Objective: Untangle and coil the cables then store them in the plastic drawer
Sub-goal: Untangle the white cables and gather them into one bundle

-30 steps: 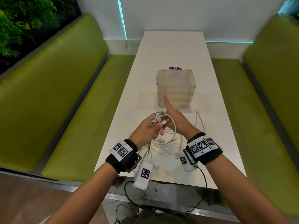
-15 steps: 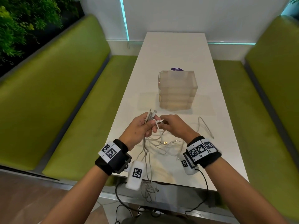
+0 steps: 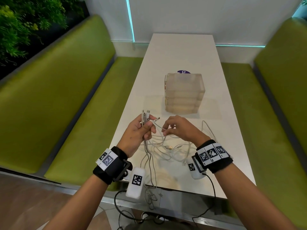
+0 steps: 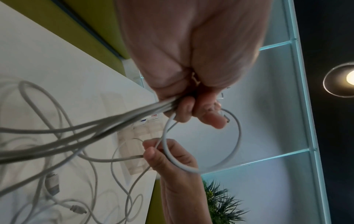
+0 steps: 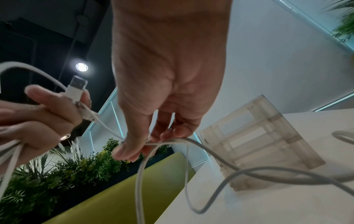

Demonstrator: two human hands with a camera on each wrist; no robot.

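Observation:
Several white cables (image 3: 166, 146) lie tangled on the near end of the white table (image 3: 182, 52), some hanging over its front edge. My left hand (image 3: 141, 128) grips a bundle of cable ends (image 4: 134, 115), plugs sticking up above the fist (image 5: 75, 87). My right hand (image 3: 176, 128) pinches one white cable (image 5: 172, 141) between thumb and fingers, just right of the left hand; a loop (image 4: 229, 144) runs between both hands. The translucent plastic drawer unit (image 3: 184, 93) stands beyond the hands, its drawers closed.
Green benches (image 3: 66, 97) flank the table on both sides (image 3: 274, 113). A purple sticker (image 3: 183, 72) shows behind the drawer unit. Plants (image 3: 25, 22) stand at the far left. Black wires (image 3: 126, 213) hang below the table's front edge.
The right hand drew back from the drawer unit, lowered its pointing finger and took a pinch on one cable. Both hands moved slightly apart, drawing a loop between them.

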